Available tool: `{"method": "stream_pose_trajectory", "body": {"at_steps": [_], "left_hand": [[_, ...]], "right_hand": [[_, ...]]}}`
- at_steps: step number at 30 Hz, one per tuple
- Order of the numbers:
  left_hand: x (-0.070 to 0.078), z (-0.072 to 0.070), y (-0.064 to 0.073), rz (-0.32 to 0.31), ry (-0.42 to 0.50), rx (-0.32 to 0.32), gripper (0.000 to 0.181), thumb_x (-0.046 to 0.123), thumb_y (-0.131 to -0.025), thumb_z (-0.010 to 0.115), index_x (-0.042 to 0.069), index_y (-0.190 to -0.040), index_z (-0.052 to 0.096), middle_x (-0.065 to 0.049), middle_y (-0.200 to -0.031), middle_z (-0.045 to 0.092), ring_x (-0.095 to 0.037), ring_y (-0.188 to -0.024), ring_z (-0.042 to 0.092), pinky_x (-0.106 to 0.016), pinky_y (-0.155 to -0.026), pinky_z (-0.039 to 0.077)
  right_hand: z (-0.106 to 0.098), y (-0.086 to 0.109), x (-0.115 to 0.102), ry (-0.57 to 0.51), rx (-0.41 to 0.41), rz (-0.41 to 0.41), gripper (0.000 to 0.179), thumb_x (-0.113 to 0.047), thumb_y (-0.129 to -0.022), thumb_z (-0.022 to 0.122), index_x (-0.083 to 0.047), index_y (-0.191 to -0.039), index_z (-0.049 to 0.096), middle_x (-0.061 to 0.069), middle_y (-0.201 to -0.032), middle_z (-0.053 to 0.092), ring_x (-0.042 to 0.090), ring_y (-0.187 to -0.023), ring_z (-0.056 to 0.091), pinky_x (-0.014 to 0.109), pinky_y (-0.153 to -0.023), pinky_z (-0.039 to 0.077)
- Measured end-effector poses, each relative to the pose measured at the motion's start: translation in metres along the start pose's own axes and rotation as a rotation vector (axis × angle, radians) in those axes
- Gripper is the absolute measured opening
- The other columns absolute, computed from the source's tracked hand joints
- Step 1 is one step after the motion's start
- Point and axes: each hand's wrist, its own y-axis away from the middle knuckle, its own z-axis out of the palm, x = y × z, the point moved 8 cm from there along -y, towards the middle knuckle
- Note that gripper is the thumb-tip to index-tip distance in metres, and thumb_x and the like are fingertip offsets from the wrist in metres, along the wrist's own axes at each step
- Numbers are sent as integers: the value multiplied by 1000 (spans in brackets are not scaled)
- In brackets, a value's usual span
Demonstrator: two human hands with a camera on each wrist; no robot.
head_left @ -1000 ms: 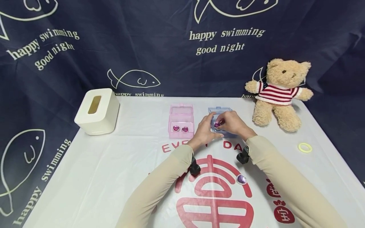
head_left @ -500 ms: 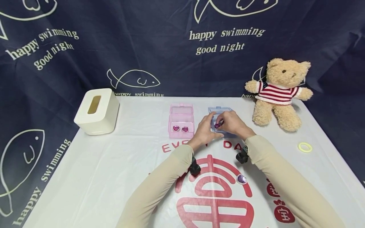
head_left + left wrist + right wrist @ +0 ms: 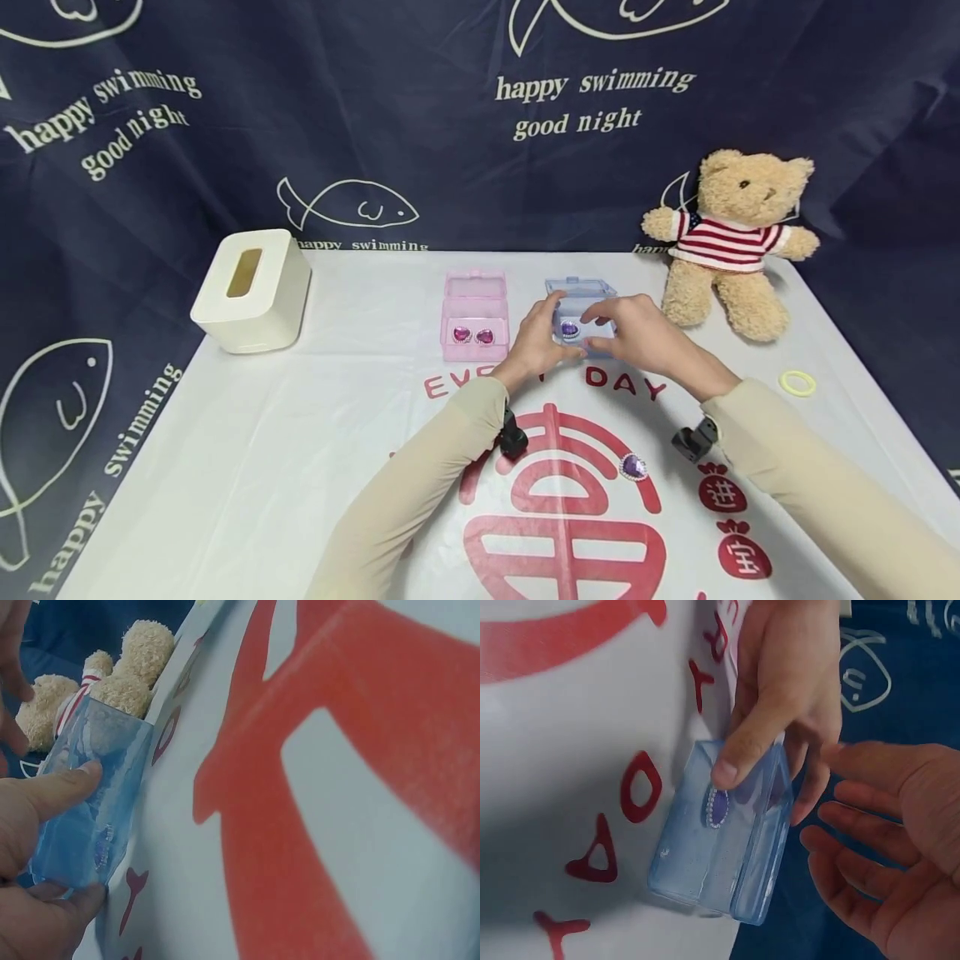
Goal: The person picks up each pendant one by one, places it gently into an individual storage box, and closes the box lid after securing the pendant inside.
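Observation:
A clear blue plastic box [image 3: 596, 288] stands with its lid up near the back of the table. My left hand [image 3: 532, 340] grips its left end, with the thumb against the front wall in the left wrist view. Inside the box lies a purple heart-shaped gem [image 3: 570, 329] with a pearly edge, seen through the wall [image 3: 697, 859] in the right wrist view. Over the box's right side, my right hand [image 3: 643, 335] holds nothing, its thumb and fingers spread apart. A second purple heart gem [image 3: 633, 467] lies on the tablecloth in front.
Left of the blue box, an opened pink box [image 3: 475, 310] holds two magenta heart gems [image 3: 485, 337]. A white tissue box [image 3: 251, 312] is at the back left. A teddy bear [image 3: 723, 246] sits at the back right, with a yellow ring [image 3: 798, 393] in front of it.
My right hand has let go of the purple gem, which now lies in the blue box, and has drawn back to the right with its fingers spread. The left hand stays on the box.

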Motion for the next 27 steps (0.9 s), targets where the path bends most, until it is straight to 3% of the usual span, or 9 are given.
{"method": "stream_pose_trajectory", "body": {"at_steps": [7, 10, 16, 21, 27], "left_hand": [[0, 0, -1, -2, -28, 13, 95, 16, -70, 87, 14, -148, 32, -15, -142, 47, -28, -125, 52, -37, -110, 42], [0, 0, -2, 2, -24, 17, 95, 15, -70, 87, 13, -148, 33, -14, -140, 48, -28, -122, 53, -36, -108, 44], [1, 0, -2, 4, -8, 14, 95, 16, -70, 87, 12, -148, 33, -14, -138, 48, -26, -117, 55, -35, -103, 46], [2, -1, -1, 1, 6, 11, 95, 14, -69, 87, 13, -148, 33, -15, -139, 48, -27, -121, 54, -36, -106, 45], [2, -1, -1, -14, 1, 7, 95, 14, -70, 87, 15, -148, 32, -14, -140, 47, -27, -127, 51, -36, -110, 41]], "right_hand": [[-1, 39, -24, -30, 26, -86, 33, -16, -77, 81, 0, -104, 70, 12, -97, 74, 27, -90, 70, 45, -77, 58], [1, 56, -32, -28, 3, -91, 36, -16, -76, 82, -2, -107, 70, 9, -102, 73, 23, -92, 70, 43, -79, 58], [15, 89, -40, 21, -76, -100, 45, -19, -75, 83, -4, -115, 68, 16, -120, 66, 32, -109, 64, 49, -89, 55], [36, 117, -37, 47, -141, -67, 50, -26, -74, 84, -7, -117, 68, 15, -126, 63, 32, -113, 62, 47, -89, 55], [56, 141, -29, 15, -193, 6, 52, -23, -76, 82, -7, -122, 66, 13, -130, 61, 29, -115, 62, 42, -87, 56]]}}
